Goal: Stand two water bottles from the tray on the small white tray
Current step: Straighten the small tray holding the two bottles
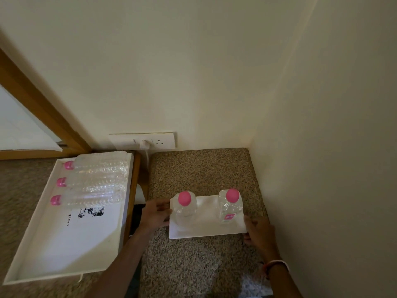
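Two clear water bottles with pink caps stand upright on the small white tray, one at its left and one at its right. The tray lies flat on a speckled granite counter. My left hand touches the tray's left edge, fingers beside the left bottle. My right hand rests against the tray's right front corner. Neither hand holds a bottle. Whether the fingers clasp the tray edges is unclear.
A large white tray to the left holds three more pink-capped bottles lying on their sides. A wall socket with a plug sits behind. Walls close off the back and the right. A wooden ledge separates the two surfaces.
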The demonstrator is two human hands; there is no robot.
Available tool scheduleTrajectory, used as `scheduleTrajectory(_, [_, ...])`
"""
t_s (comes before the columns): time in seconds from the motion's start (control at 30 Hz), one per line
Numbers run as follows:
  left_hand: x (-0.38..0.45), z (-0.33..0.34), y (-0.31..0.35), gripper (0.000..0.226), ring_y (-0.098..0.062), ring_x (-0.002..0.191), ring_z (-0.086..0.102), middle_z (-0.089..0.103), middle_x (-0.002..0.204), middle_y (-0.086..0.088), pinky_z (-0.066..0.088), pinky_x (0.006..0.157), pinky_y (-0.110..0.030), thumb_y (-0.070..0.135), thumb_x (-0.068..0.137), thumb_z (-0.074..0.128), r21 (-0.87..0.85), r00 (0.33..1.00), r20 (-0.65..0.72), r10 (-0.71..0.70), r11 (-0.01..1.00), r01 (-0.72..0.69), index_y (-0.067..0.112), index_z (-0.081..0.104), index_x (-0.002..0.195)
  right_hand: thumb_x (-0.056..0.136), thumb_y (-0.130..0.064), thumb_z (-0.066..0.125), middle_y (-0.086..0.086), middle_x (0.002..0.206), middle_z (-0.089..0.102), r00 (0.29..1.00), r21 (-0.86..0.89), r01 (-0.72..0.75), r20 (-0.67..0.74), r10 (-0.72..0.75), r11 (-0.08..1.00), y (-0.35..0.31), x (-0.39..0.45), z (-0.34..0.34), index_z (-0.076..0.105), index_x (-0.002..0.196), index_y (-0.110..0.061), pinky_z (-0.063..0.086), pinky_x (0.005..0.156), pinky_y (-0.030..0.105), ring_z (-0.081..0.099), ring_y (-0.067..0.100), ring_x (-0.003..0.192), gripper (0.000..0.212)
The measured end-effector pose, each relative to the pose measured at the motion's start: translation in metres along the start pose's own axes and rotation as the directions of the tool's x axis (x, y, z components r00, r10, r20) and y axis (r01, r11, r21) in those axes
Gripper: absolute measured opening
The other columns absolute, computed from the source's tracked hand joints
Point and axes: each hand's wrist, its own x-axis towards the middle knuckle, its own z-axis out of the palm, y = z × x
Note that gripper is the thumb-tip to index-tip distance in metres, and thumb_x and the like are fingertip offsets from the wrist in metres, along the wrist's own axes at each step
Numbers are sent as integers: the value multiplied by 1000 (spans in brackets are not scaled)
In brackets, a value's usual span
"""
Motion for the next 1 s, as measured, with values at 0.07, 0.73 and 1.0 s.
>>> scheduleTrajectory(0.07, [0,0,-2,37,-42,117,67,67,128,-27,57,99,-58,-9,94,61,-14,1000,-9,-3,1000,3,-3,62,131,96,-21,59,22,80,68,998,-1,-42,43,42,999,-1,2,-4,67,99,12,58,46,30,64,26,56,35])
scheduleTrajectory(0.73, [-19,1,-24,85,-23,125,60,64,134,-5,53,108,-49,19,64,95,281,951,229,209,921,-270,17,54,139,50,-19,97,-6,118,65,812,-2,485,372,-450,874,-25,8,3,57,124,-24,51,87,16,62,1,105,85])
scheduleTrajectory(1.0, [-20,9,-26,75,-25,122,61,66,132,-8,53,104,-51,27,66,95,310,960,105,261,908,-281,17,61,132,51,-21,96,-16,105,65,859,5,468,234,-456,884,-22,8,14,53,101,-46,46,84,20,61,0,96,71])
